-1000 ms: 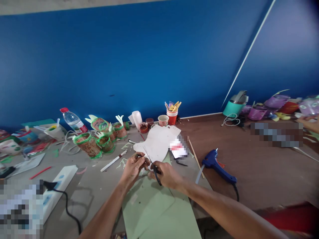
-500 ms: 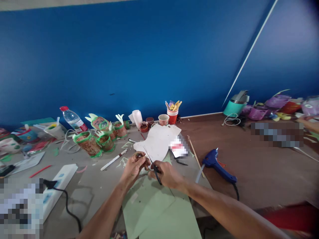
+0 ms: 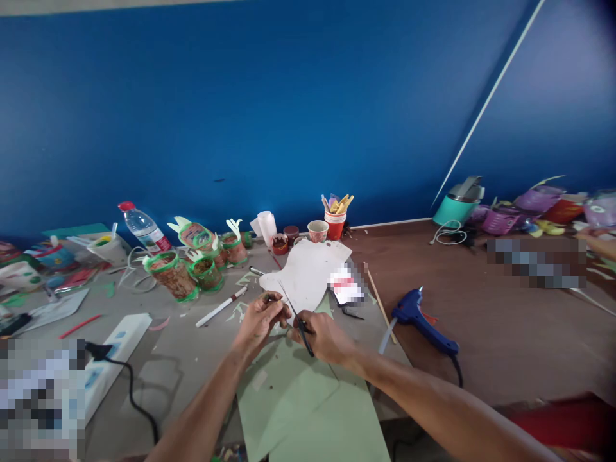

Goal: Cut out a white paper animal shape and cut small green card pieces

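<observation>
Black-handled scissors (image 3: 303, 335) are gripped in my right hand (image 3: 326, 335), their thin blades pointing up and away to the left. Close beside the blades, my left hand (image 3: 260, 321) is closed in a pinch; a small pale bit shows at its fingertips, too little to name. Both hands are above the near end of an irregular white paper piece (image 3: 305, 273). Below them lies a pale green sheet (image 3: 312, 404) reaching the table's front edge.
To the right lie a blue glue gun (image 3: 423, 321) and a wooden stick (image 3: 380, 301). On the left are a white marker (image 3: 221, 307), a power strip (image 3: 125, 340), green-rimmed brown pots (image 3: 173, 276) and a bottle (image 3: 144, 228). Another person's hand (image 3: 599, 244) shows at far right.
The view has shifted very slightly. My hands and the scissors keep nearly the same pose, with no other clear change.
</observation>
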A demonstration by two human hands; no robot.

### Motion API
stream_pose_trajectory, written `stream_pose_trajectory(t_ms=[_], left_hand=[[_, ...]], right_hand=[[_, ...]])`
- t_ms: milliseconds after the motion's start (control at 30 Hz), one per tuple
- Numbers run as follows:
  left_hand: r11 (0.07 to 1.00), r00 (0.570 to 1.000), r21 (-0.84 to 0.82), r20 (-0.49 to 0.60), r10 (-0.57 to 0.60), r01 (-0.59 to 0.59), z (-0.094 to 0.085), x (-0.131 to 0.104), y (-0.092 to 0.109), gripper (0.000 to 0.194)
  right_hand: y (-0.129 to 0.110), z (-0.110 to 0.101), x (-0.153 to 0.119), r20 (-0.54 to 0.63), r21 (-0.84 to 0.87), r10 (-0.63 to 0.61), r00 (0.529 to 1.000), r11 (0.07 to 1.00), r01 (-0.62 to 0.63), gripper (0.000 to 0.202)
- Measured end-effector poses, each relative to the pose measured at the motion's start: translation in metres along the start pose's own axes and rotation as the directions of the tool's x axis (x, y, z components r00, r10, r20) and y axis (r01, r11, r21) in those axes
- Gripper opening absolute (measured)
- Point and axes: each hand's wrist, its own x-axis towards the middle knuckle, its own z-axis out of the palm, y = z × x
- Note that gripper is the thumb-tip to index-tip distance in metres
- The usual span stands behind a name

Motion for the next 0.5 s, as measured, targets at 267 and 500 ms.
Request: stream_pose_trajectory(t_ms=[267, 500], left_hand=[[0.999, 0.999, 0.026, -0.015, 0.028, -0.027, -0.0028, -0.0004, 0.0001, 0.033], [0.974, 0.987, 0.171, -0.045, 0.157, -0.147, -0.0088, 0.0052, -0.0050, 0.034]], right_hand=[[0.0007, -0.0034, -0.0002, 0.029, -0.100, -0.006, 1.000, 0.995, 0.009, 0.020], [0.0001, -0.0030, -0.0015, 0.055, -0.128, 0.006, 0.998, 0.992, 0.001, 0.022]])
